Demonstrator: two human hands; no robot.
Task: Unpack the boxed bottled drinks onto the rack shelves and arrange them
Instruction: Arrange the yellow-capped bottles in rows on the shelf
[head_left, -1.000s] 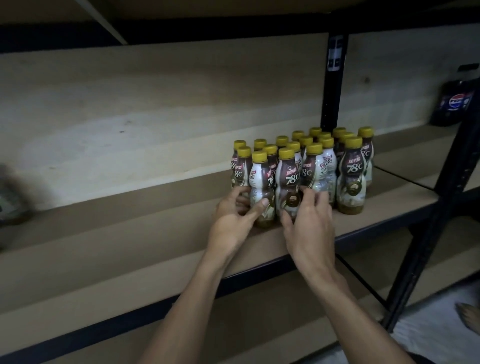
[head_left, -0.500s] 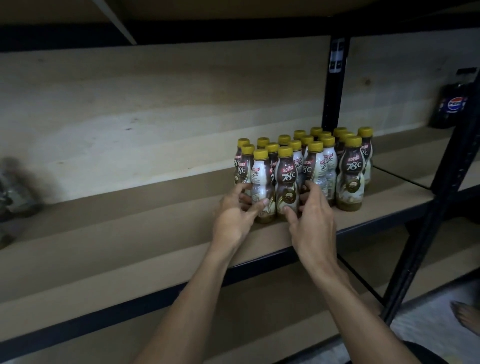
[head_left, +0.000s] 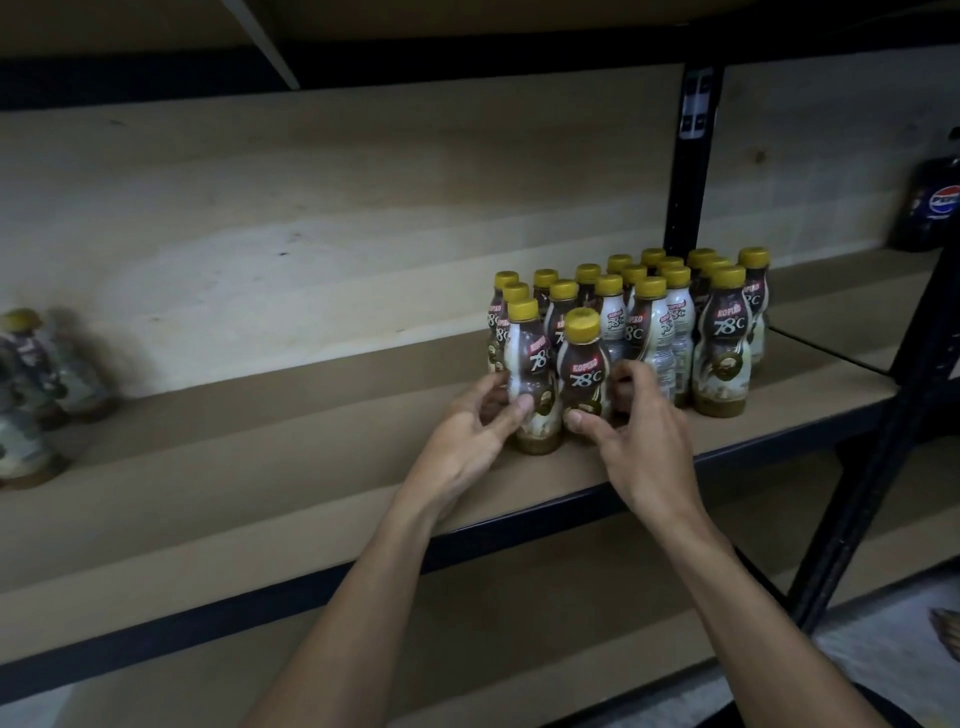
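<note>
A brown board shelf with a dark metal front edge (head_left: 260, 467) spans the view, and a black perforated upright post (head_left: 691, 156) rises behind the fingers. Just beyond the fingertips stands a tight cluster of small brown-and-white plastic coffee bottles with yellow caps (head_left: 722, 332), upright in rows and reaching off to the right of the right hand. Well to the right of the fingers, a dark cola bottle with a blue label (head_left: 935, 202) stands on the neighbouring shelf. Far to the left of the fingers are a few more yellow-capped bottles (head_left: 31, 395), too blurred to count.

The left hand (head_left: 467, 436) grips the front-left bottle (head_left: 535, 358), thumb on its front and fingers curled behind it; its base sits on the shelf. The right hand (head_left: 644, 441) holds the front bottle beside it (head_left: 584, 364), thumb low on the label and fingers wrapped round its right side, hiding the base. The two bottles touch between the thumbs.
</note>
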